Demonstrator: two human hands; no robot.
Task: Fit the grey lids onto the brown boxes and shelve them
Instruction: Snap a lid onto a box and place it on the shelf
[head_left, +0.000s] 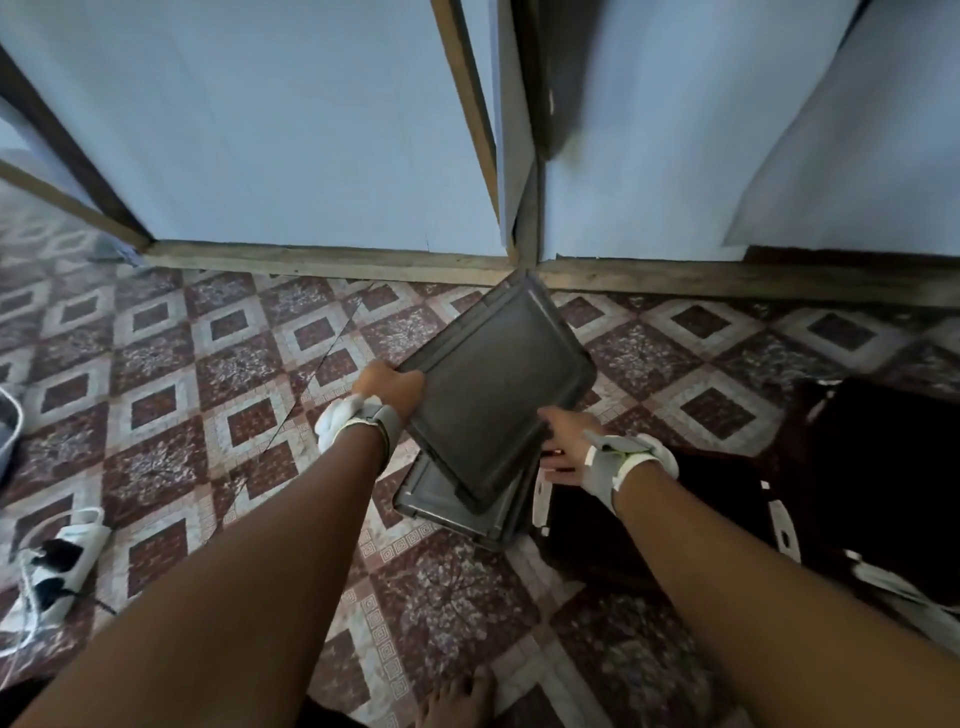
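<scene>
Grey rectangular plastic lid (498, 384), tilted over a second lid (447, 501) on the floor (208, 364). My left hand (389, 387) grips its edge; whether the right hand (563, 441) holds it I cannot tell. I would level it before fitting.

Diamond-patterned maroon-and-cream tiled floor (171, 374), pale blue wall panels (270, 135) in wooden framing (332, 262).

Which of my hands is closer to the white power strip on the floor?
Left. The left hand grips the top grey lid at its left edge, on the side of the white power strip; the right hand sits at the lid's opposite edge, beside the dark rug.
</scene>
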